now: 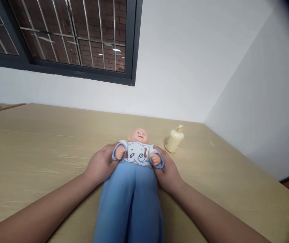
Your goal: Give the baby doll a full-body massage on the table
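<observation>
Head view: blue-trousered, elephant-fronted doll (pixel 134 173) in grip of left hand (pixel 102 163) and right hand (pixel 169 171).

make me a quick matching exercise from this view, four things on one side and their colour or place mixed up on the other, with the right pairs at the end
Column one
1. lotion-type pump bottle
2. baby doll's trousers
3. baby doll's top
4. window frame

Column two
A. plain blue
B. dark grey, set in the white wall
C. white, with an elephant face on it
D. pale yellow, upright on the table

Right pairs: 1-D, 2-A, 3-C, 4-B
</observation>
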Action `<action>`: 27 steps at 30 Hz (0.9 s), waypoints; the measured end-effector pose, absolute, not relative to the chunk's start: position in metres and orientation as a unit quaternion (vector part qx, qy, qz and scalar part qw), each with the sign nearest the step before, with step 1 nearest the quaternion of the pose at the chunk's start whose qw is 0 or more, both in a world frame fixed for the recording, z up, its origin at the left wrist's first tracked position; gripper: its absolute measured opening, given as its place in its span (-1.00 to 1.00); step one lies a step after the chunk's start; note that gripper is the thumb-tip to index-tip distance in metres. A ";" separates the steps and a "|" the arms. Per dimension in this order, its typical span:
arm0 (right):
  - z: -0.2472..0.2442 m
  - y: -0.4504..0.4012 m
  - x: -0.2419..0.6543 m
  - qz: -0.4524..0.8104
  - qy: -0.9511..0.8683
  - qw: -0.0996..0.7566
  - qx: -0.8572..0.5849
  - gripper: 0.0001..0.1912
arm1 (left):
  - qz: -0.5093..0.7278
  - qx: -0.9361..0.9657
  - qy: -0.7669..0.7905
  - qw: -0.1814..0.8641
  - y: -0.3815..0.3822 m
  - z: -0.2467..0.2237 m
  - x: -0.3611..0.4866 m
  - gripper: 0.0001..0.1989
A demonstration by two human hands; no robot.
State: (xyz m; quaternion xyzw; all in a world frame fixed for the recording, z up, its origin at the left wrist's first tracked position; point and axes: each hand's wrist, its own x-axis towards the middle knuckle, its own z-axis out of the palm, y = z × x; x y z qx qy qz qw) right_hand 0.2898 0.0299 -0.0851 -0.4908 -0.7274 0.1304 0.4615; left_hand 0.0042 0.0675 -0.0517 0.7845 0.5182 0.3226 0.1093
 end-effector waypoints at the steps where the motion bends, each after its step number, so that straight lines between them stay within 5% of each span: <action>1: -0.085 0.029 0.290 0.099 -0.759 0.429 -0.480 -0.33 | 0.289 0.810 0.506 0.063 0.066 -0.051 0.004 -0.51; 7: -0.082 0.031 0.294 -0.001 -0.844 0.310 -0.438 -0.16 | 0.169 0.856 0.486 -0.051 0.063 -0.050 0.010 -0.42; 14: -0.081 0.033 0.296 0.043 -0.821 0.356 -0.443 -0.24 | 0.214 0.847 0.486 -0.005 0.065 -0.053 0.008 -0.43; 19: -0.088 0.046 0.308 0.245 -0.688 0.498 -0.467 -0.40 | 0.348 0.747 0.537 0.179 0.078 -0.059 0.000 -0.66; 23: -0.095 0.063 0.318 0.454 -0.446 0.630 -0.444 -0.51 | 0.479 0.563 0.570 0.359 0.095 -0.070 -0.002 -0.66; 27: -0.095 0.072 0.323 0.609 -0.275 0.621 -0.409 -0.58 | 0.587 0.352 0.446 0.577 0.108 -0.083 -0.002 -0.65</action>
